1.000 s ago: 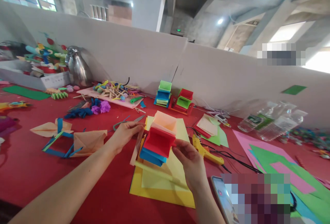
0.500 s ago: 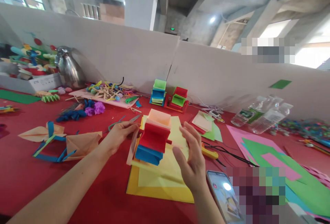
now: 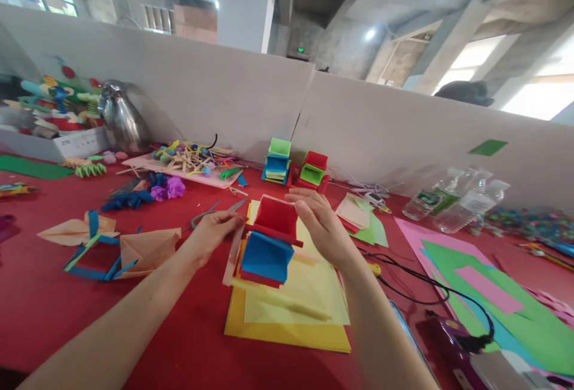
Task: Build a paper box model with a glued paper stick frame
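A folded-paper wheel (image 3: 268,256) with red and blue box-like compartments stands over the yellow paper sheets (image 3: 305,312). My left hand (image 3: 213,235) is closed in a pinch at the left end of its red rolled-paper axle, beside a pale peach paper strip (image 3: 233,258). My right hand (image 3: 319,222) is at the wheel's upper right with fingers stretched out and together; the fingertips lie by the top red compartment, and I cannot tell whether they touch it. The axle's right end sticks out free below that hand. A pale yellow paper roll (image 3: 287,303) lies in front of the wheel.
Two similar paper wheels, one blue-green (image 3: 276,162) and one red-green (image 3: 313,170), stand at the back wall. Scissors (image 3: 237,205) lie behind my left hand. To the left is a peach-and-blue paper piece (image 3: 150,249); to the right, a black cable (image 3: 415,270) and a purple tool (image 3: 452,336).
The wheel has turned: the peach compartment has gone from the top, and the red and blue ones have moved upward. My right hand has moved forward to the wheel's top; my left stays.
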{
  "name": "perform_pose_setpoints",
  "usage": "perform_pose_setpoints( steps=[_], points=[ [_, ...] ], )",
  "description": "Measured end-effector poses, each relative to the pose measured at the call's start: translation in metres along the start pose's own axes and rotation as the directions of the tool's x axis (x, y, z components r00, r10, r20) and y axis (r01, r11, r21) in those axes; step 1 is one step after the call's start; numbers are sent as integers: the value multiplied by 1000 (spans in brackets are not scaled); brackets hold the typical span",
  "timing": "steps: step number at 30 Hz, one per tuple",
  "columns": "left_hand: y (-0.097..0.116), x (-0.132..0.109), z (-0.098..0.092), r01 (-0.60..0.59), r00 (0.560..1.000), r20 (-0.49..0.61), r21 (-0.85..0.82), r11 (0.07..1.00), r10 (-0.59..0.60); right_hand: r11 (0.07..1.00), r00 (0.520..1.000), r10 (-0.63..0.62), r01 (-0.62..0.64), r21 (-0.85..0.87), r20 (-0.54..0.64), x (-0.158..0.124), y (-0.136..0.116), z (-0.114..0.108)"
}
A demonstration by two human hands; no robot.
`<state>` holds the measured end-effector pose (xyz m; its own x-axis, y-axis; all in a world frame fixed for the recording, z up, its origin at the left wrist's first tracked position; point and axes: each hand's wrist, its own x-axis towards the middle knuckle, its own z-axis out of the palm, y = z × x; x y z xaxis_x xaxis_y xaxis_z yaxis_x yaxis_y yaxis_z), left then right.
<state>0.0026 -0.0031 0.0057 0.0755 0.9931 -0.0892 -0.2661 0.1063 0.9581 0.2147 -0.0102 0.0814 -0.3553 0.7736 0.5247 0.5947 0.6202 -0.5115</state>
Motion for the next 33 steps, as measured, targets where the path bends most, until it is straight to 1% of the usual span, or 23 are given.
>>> perform_pose_setpoints(
  steps=[5, 11, 13, 16, 20, 23, 25, 27, 29, 31, 33],
  points=[
    [0, 0, 1, -4, 1000, -14, -6, 1000, 4, 998, 998, 61, -62, 31, 5, -1, 6, -1],
    [-1, 1, 1, -9, 1000, -7, 4, 1000, 9, 1000, 1000, 19, -19, -15, 10, -16, 0, -4],
    [-2, 2, 1, -15, 1000, -3, 12, 1000, 15, 1000, 1000, -16, 16, -24, 17, -21, -2, -5],
    [-5, 3, 0, -32, 999, -5, 20, 999, 32, 993, 994, -109, 109, -51, 2, -27, -5, -4],
    [-5, 4, -1, -63, 998, 6, 18, 998, 63, 956, 969, -245, 240, -171, -11, -38, -9, -2],
    [-4, 4, -1, -74, 997, 11, 10, 997, 74, 918, 950, -311, 299, -261, -6, -47, -11, 1],
    [-4, 4, 0, -75, 997, 9, -2, 997, 75, 907, 943, -333, 317, -277, -11, -52, -10, 2],
    [-4, 4, 0, -72, 997, 3, -11, 997, 72, 916, 945, -325, 306, -260, -32, -55, -9, 4],
    [-4, 4, 1, -69, 998, -3, -13, 998, 69, 939, 959, -273, 250, -237, -71, -56, -7, 6],
    [-4, 5, 1, -73, 997, -4, -11, 997, 73, 969, 973, -181, 152, -193, -142, -56, -5, 7],
    [-5, 5, 1, -79, 997, -2, -10, 997, 79, 997, 972, -30, 12, -79, -232, -54, -2, 8]
  ],
)
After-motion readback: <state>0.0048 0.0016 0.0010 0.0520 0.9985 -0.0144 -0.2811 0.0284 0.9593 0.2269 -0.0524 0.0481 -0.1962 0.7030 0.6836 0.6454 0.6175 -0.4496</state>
